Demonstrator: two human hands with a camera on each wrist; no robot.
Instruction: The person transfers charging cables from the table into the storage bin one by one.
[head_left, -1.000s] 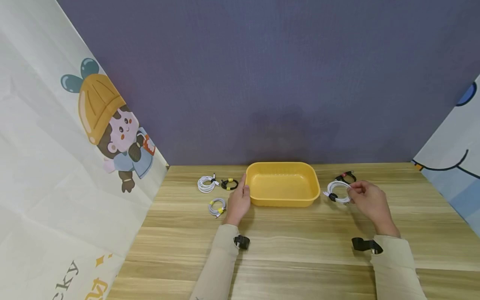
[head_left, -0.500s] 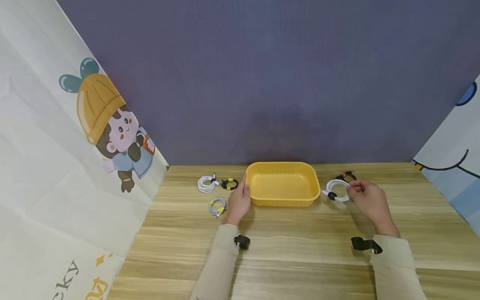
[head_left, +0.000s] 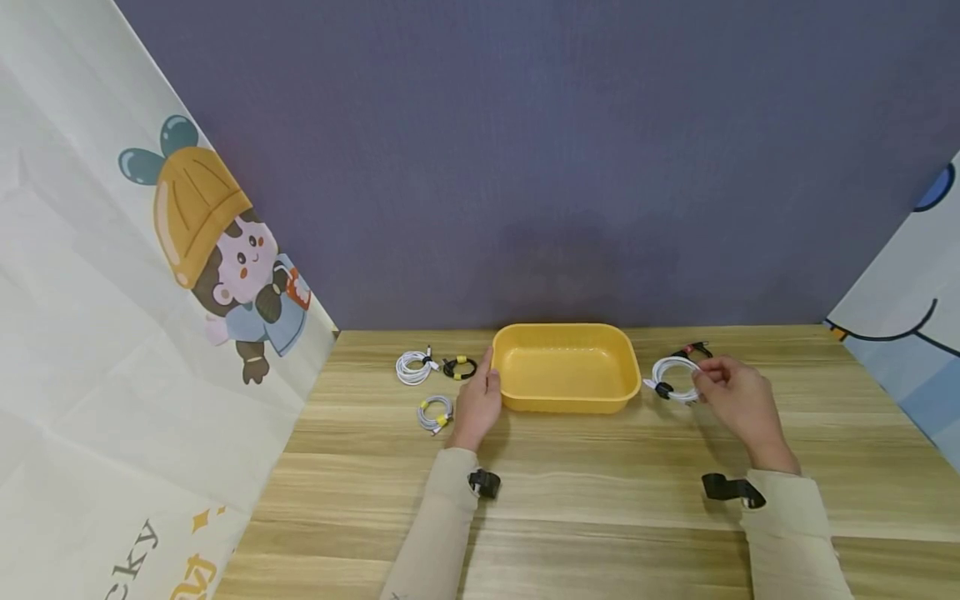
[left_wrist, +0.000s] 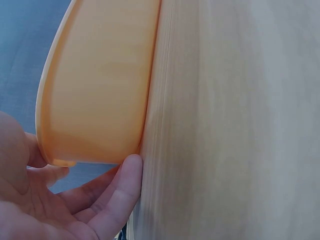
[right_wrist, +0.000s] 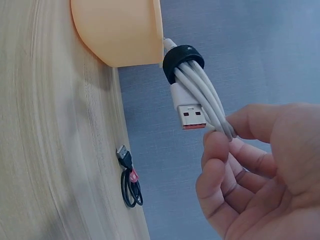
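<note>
My right hand (head_left: pixel 738 404) pinches a coiled white USB cable (head_left: pixel 665 368) between thumb and fingertips. In the right wrist view the cable (right_wrist: pixel 200 92) hangs above the table, bound by a black strap, its USB plug (right_wrist: pixel 192 116) facing down. Its strapped end is near the right end of a yellow plastic basin (head_left: pixel 566 406). My left hand (head_left: pixel 478 408) rests against the basin's left end. In the left wrist view, fingers (left_wrist: pixel 127 182) touch the wall low down and near the rim. The basin is bare inside.
Left of the basin lie a white coiled cable (head_left: pixel 412 369), a black cable with yellow ties (head_left: pixel 460 367) and a grey cable with yellow ties (head_left: pixel 435 414). A black cable with a red tie (right_wrist: pixel 132 185) lies right of the basin. A dark blue panel (head_left: pixel 562 167) rises behind the table.
The white cable in my right hand has shifted very slightly to the left. My left hand and the basin stay where they were.
</note>
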